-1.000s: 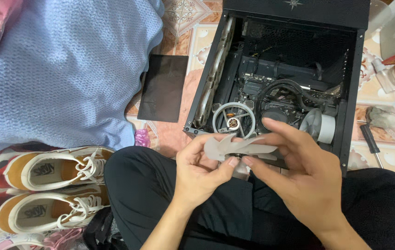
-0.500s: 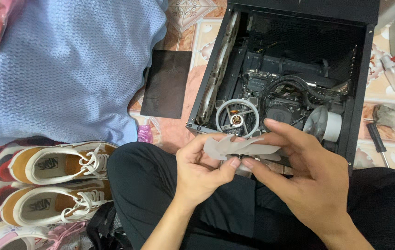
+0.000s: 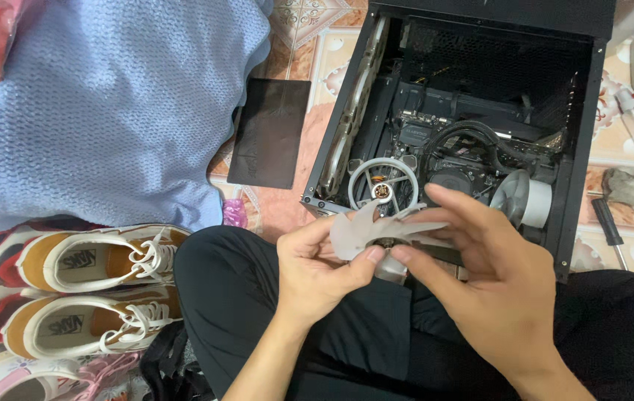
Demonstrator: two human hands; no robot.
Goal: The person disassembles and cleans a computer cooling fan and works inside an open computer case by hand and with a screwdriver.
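I have both hands closed on a translucent white fan impeller point(image 3: 365, 230), held over my lap just in front of the open computer case point(image 3: 583, 148). My left hand point(image 3: 317, 275) pinches the blades from below and from the left, thumb pressed up against the underside near the hub. My right hand point(image 3: 491, 278) grips from the other side, index finger laid across the top of the blades and thumb meeting the left thumb beneath the hub. The blades fan out to the left between my fingers.

Directly behind the impeller, inside the case, I see a round grey fan frame point(image 3: 381, 182) with its bare centre spindle showing. To its right lies a white cylindrical part point(image 3: 526, 199) and a loop of black tubing. A dark flat panel point(image 3: 268, 134) rests on the patterned tile floor left of the case, beside a blue knitted cloth point(image 3: 109, 104). Two orange-and-white sneakers point(image 3: 86, 260) sit by my left knee. A screwdriver point(image 3: 608, 229) lies right of the case.
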